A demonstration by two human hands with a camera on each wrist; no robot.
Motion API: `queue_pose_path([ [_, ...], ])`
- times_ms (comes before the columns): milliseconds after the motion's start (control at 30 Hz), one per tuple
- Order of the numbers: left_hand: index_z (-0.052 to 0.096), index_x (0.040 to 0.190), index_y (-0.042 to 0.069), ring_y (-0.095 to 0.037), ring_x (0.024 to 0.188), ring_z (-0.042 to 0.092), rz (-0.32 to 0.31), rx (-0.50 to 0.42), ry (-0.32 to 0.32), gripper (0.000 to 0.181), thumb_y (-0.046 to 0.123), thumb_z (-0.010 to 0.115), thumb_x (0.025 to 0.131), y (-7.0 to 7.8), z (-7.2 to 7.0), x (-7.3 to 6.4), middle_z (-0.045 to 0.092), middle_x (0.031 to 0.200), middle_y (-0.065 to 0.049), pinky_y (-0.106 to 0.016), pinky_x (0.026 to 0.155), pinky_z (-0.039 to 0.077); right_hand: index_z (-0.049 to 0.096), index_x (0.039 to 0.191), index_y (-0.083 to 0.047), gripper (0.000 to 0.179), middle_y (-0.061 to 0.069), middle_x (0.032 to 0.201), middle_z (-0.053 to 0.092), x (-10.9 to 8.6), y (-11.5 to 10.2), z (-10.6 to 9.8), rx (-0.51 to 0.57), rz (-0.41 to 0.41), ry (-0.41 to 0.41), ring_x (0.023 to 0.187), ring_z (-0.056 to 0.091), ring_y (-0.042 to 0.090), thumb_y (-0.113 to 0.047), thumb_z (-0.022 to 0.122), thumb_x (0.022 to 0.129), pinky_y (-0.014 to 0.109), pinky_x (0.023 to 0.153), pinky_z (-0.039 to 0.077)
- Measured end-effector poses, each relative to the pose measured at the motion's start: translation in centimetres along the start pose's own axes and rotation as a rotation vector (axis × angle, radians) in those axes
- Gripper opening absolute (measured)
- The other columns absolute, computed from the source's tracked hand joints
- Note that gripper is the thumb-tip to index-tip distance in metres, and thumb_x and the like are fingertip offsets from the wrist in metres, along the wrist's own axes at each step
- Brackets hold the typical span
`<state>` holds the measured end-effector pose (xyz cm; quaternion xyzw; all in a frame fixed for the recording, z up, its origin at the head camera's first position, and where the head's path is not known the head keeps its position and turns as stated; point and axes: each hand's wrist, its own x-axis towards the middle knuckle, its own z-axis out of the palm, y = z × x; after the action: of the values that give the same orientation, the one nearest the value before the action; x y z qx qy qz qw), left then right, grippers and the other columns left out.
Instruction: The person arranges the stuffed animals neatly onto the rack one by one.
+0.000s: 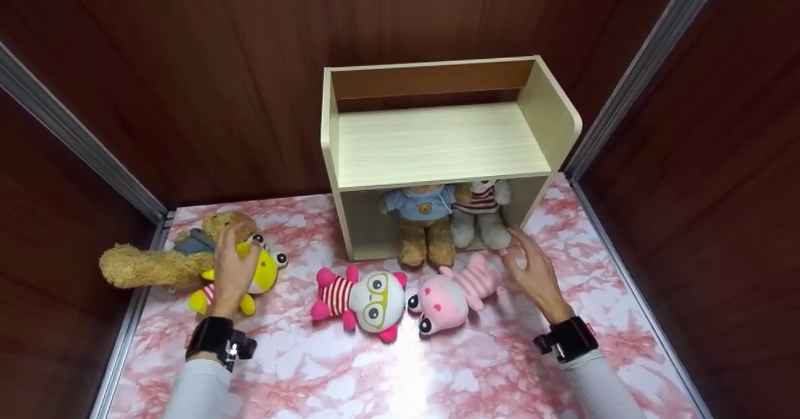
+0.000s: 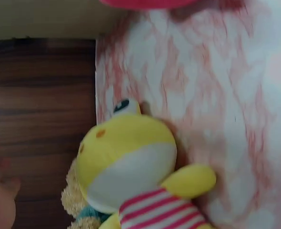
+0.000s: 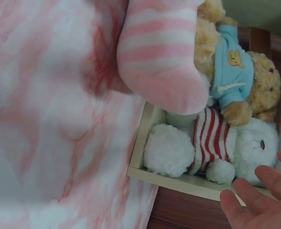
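My left hand (image 1: 234,269) is over a yellow frog plush (image 1: 265,274) with a striped top, its fingers relaxed and holding nothing. Under the frog lies a brown teddy bear (image 1: 156,267) in a blue-grey top. My right hand (image 1: 533,272), fingers spread, is by the lower right corner of a pale wooden shelf (image 1: 437,147). Inside the lower compartment sit a brown bear in a blue hoodie (image 1: 426,209) and a white bear in a striped sweater (image 3: 214,143). Just left of that hand lies a pink striped plush (image 1: 447,303).
A pink-and-white plush with yellow glasses (image 1: 362,303) lies in front of the shelf. Everything stands on a red-and-white marbled surface (image 1: 312,375). Dark wood panels (image 1: 219,94) with metal corner rails (image 1: 650,56) enclose the back and sides.
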<state>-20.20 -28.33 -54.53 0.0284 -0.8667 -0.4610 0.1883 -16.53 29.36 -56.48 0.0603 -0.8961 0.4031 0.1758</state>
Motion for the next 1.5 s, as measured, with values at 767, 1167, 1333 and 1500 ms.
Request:
queue_pose_path([
  [767, 0.049, 0.133, -0.019, -0.058, 0.146, 0.023, -0.052, 0.572, -0.094, 0.055, 0.016, 0.066, 0.095, -3.0, -5.3, 3.3, 0.033, 0.149, -0.044, -0.078, 0.115, -0.005, 0.055, 0.148, -0.006, 0.053, 0.016, 0.151, 0.055, -1.0, 1.3, 0.0, -0.019, 0.025, -0.002, 0.138, 0.050, 0.036, -0.023, 0.069, 0.100, 0.052, 0.114, 0.038],
  [1167, 0.030, 0.146, -0.023, -0.070, 0.143, 0.004, -0.267, 0.606, -0.196, 0.075, 0.027, 0.059, 0.099, -5.1, -7.3, 2.9, 0.019, 0.148, -0.054, -0.083, 0.110, -0.004, 0.053, 0.149, -0.006, 0.057, 0.018, 0.152, 0.052, -1.5, 1.7, 0.1, -0.005, 0.065, -0.038, 0.141, 0.047, 0.037, -0.029, 0.070, 0.099, 0.054, 0.115, 0.036],
  [1333, 0.037, 0.137, -0.028, -0.071, 0.141, 0.006, -0.318, 0.615, -0.224, 0.072, 0.033, 0.051, 0.102, -6.0, -8.2, 1.9, 0.020, 0.144, -0.057, -0.086, 0.106, -0.003, 0.052, 0.150, -0.005, 0.059, 0.018, 0.154, 0.050, -1.7, 1.9, 0.0, -0.001, 0.080, -0.055, 0.143, 0.045, 0.036, -0.030, 0.069, 0.100, 0.053, 0.116, 0.035],
  [1500, 0.035, 0.142, -0.027, -0.070, 0.141, 0.007, -0.325, 0.657, -0.283, 0.082, 0.047, 0.041, 0.106, -6.5, -8.6, 1.2, 0.022, 0.144, -0.055, -0.088, 0.104, 0.000, 0.051, 0.151, -0.005, 0.058, 0.017, 0.156, 0.049, -1.9, 2.1, 0.1, 0.000, 0.079, -0.046, 0.143, 0.044, 0.036, -0.028, 0.069, 0.100, 0.054, 0.116, 0.035],
])
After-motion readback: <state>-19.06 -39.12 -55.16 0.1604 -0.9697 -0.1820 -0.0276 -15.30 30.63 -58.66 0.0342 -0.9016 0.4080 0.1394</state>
